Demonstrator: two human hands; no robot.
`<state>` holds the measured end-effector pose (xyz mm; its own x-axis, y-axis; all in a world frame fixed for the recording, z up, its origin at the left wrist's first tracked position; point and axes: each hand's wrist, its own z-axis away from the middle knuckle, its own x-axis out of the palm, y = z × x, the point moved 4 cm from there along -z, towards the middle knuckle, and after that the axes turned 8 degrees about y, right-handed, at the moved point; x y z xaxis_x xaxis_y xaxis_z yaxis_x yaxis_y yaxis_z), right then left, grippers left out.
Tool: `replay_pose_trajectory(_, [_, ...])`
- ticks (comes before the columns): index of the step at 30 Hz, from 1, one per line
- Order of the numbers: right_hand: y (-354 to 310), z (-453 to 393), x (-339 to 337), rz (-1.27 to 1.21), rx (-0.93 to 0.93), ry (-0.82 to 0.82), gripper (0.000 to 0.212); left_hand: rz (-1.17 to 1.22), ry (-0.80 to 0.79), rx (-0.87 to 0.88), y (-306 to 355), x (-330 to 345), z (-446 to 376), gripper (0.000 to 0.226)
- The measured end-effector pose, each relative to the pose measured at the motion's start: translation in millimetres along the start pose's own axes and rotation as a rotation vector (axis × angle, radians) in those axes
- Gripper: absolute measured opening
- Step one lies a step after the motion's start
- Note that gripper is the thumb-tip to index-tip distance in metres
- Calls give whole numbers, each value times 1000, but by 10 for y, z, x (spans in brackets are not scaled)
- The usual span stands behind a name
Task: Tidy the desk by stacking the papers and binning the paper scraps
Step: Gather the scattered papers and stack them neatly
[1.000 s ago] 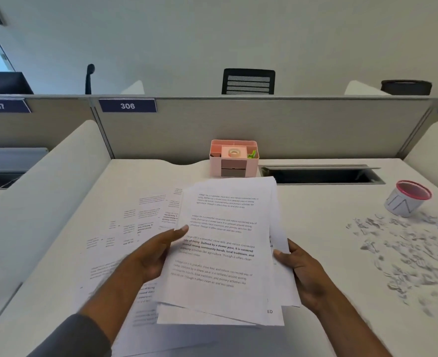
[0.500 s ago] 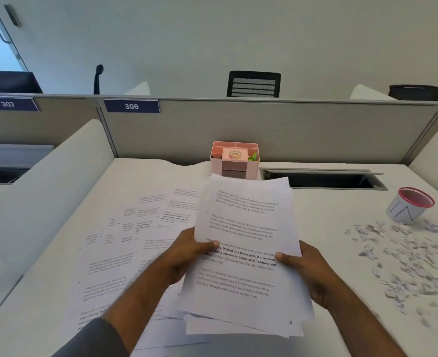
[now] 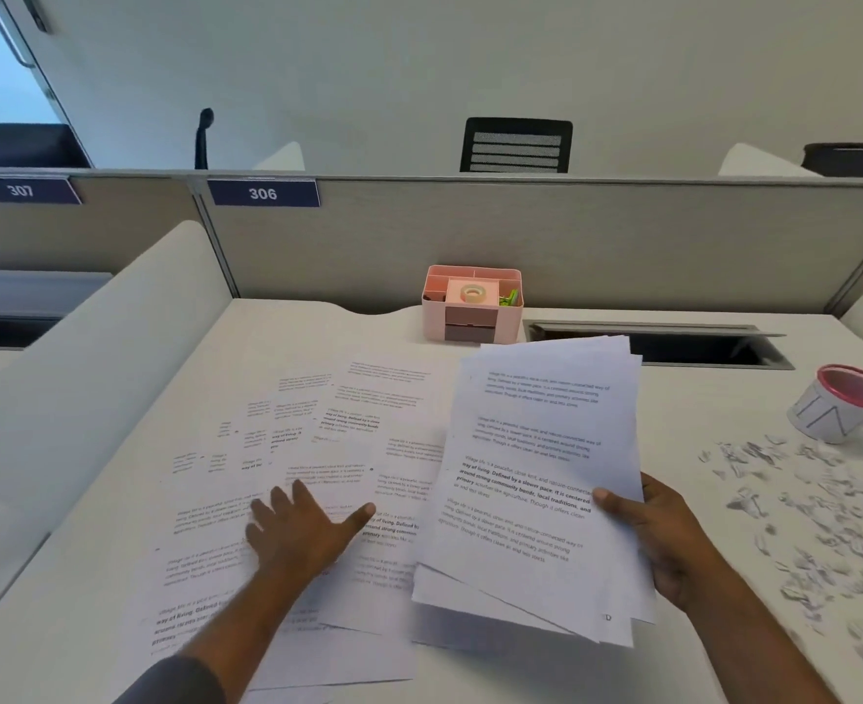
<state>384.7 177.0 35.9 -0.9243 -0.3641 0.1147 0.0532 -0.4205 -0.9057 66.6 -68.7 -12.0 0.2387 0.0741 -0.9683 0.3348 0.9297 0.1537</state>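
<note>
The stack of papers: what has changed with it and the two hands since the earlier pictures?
The left hand let go of the stack of papers and now reaches, fingers spread, over the loose sheets on the desk. The right hand alone now holds the stack by its right edge. The paper scraps, cup and pink organizer stayed put.

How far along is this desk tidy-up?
Partly done: the right hand grips a gathered bundle of papers. In hand: the left hand reaches open over the loose sheets spread across the desk. Left: collecting those sheets, then binning the paper scraps scattered on the right near the tipped red-rimmed cup.
</note>
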Motion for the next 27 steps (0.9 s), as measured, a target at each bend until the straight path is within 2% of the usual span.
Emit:
replay_pose_trajectory(4, [-3, -96, -60, -6, -12, 44, 28, 36, 78, 171, 254, 167, 209, 132])
replay_pose_trajectory(7, [-4, -154, -93, 3, -17, 66, 27, 31, 45, 230, 450, 317, 368, 139])
replay_pose_trajectory(13, [5, -158, -163, 10, -14, 70, 25, -64, 10, 186, 506, 390, 456, 127])
replay_pose_trajectory(17, [-14, -144, -230, 8, -22, 82, 25, 90, -40, 95, 533, 316, 415, 129])
replay_pose_trajectory(21, [-46, -119, -237, 8, -29, 87, 25, 183, -15, -4, 481, 212, 345, 135])
replay_pose_trajectory(23, [-56, -106, -236, 6, -32, 81, 24, 260, -20, -65, 419, 187, 283, 121])
replay_pose_trajectory(27, [-66, -79, -177, -16, -28, 13, 27, 560, 42, -106, 242, 77, 210, 62])
